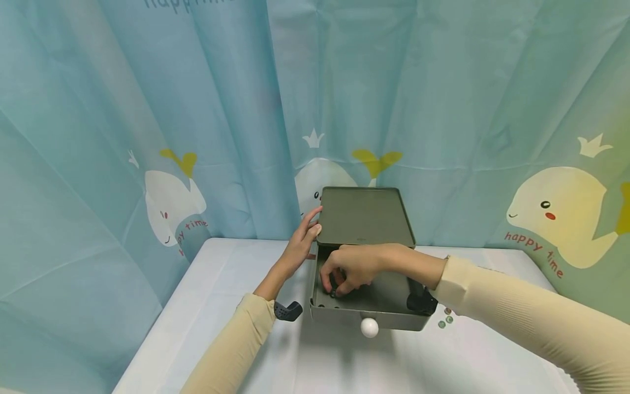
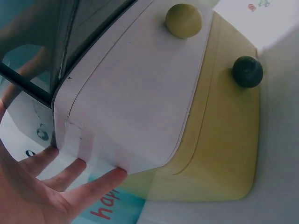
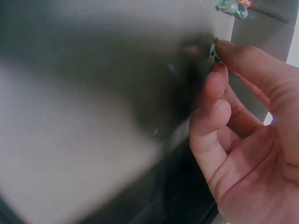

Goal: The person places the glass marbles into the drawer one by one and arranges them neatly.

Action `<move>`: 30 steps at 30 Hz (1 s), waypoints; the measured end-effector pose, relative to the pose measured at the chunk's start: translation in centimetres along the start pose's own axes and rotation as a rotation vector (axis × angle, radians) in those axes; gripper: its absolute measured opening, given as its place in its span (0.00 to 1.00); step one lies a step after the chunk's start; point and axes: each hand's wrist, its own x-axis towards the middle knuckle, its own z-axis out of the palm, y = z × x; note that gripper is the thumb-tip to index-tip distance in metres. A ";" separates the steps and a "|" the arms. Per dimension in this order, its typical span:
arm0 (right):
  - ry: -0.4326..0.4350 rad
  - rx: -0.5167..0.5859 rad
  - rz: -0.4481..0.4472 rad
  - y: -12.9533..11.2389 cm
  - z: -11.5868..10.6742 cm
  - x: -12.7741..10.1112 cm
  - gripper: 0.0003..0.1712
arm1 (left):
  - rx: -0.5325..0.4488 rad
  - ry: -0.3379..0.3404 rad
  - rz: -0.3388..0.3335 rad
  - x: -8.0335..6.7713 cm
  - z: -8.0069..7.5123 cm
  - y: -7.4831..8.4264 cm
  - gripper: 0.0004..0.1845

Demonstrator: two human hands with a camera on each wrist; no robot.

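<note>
1. Fingers (image 1: 313,219) of the left hand (image 1: 299,246) lie straight and slightly apart, touching the left edge of the raised lid (image 1: 364,216) of a grey box (image 1: 366,312).
2. Fingers (image 1: 331,279) of the right hand (image 1: 351,268) are curled down inside the box at its near left part; they seem to pinch something small and dark, but what it is cannot be told.
3. The right wrist view shows those fingertips (image 3: 219,70) pressed together against the grey inner floor.
4. The box stands on the white bench (image 1: 221,306), near its far middle, with a white round knob (image 1: 369,327) on its near wall.
5. Small green beads (image 1: 445,319) lie on the bench just right of the box.
6. A blue curtain (image 1: 147,137) printed with whales hangs behind.
</note>
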 end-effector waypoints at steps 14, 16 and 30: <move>0.034 -0.049 -0.035 -0.5 -0.6 -0.8 0.09 | 0.014 -0.003 0.010 0.0 0.0 0.0 0.29; 0.054 -0.071 -0.061 -0.5 -0.8 -1.1 0.10 | 0.007 -0.009 0.008 -0.1 0.0 0.0 0.30; 0.311 -0.084 -0.158 -0.6 -3.1 -5.7 0.13 | 0.004 -0.009 -0.003 0.1 0.1 0.1 0.31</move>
